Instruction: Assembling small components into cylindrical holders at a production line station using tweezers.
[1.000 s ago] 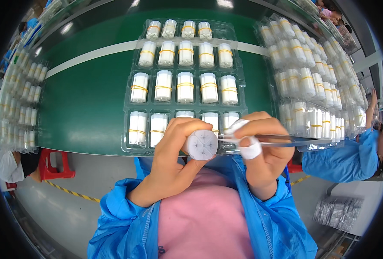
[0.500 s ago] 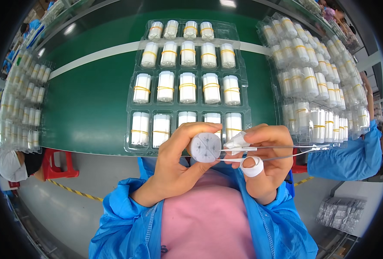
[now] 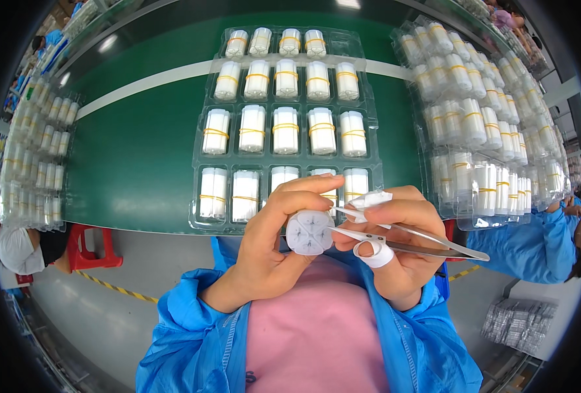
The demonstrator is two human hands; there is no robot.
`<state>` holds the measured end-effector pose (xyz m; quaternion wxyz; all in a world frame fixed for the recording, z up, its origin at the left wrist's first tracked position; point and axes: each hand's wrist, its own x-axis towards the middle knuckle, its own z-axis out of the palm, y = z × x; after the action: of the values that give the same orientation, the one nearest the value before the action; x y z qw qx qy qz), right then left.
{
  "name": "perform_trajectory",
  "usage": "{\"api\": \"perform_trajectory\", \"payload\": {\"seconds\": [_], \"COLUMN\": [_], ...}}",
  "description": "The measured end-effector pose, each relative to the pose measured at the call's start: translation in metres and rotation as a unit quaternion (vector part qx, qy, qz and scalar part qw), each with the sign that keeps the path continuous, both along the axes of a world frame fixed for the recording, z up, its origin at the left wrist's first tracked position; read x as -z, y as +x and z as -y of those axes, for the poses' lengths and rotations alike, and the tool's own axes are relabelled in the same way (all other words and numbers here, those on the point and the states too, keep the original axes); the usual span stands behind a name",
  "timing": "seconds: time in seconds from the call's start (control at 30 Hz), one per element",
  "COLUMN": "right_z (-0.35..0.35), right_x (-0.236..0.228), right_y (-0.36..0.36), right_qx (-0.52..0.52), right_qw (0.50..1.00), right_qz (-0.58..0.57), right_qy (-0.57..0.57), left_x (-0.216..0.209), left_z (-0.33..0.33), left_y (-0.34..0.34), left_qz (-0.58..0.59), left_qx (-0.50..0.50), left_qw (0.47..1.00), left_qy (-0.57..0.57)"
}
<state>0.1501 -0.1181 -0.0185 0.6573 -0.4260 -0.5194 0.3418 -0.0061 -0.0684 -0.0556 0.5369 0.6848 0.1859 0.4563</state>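
My left hand is closed round a white cylinder. The cylinder's pale round end is turned up and marked into wedge-like sections with small dark spots. My right hand grips metal tweezers, whose slightly parted tips are by the right edge of that end face; contact is unclear. White wrapping covers a fingertip of the right hand, and a white band circles its thumb. Just beyond both hands lies a clear plastic tray with rows of white cylinders bound by yellow rubber bands. My hands hide part of its nearest row.
Stacked clear trays of similar cylinders stand at the right, with another stack at the left. All rest on a green table. A red stool is below its left edge. A co-worker's blue sleeve shows at the right.
The tweezers have tilted, their rear end swinging down and nearer to me, and their arms show more broadly. The cylinder's end face has turned and shifted slightly. Both hands keep their hold.
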Motion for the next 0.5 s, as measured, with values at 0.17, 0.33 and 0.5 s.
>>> {"api": "perform_trajectory", "payload": {"seconds": [0.17, 0.33, 0.5], "right_z": [-0.002, 0.002, -0.002], "right_x": [0.002, 0.008, 0.011], "right_y": [-0.002, 0.005, 0.003], "right_qx": [-0.008, -0.031, -0.009], "right_qw": [1.0, 0.999, 1.0], "right_qz": [-0.001, 0.008, -0.012], "right_qy": [0.009, 0.004, 0.024], "left_x": [0.004, 0.007, 0.004], "left_z": [-0.003, 0.004, 0.008], "left_y": [-0.001, 0.005, 0.006], "left_qz": [-0.01, 0.023, 0.013], "left_qx": [-0.006, -0.045, -0.035], "left_qw": [1.0, 0.998, 0.998], "left_qy": [0.014, -0.025, -0.041]}}
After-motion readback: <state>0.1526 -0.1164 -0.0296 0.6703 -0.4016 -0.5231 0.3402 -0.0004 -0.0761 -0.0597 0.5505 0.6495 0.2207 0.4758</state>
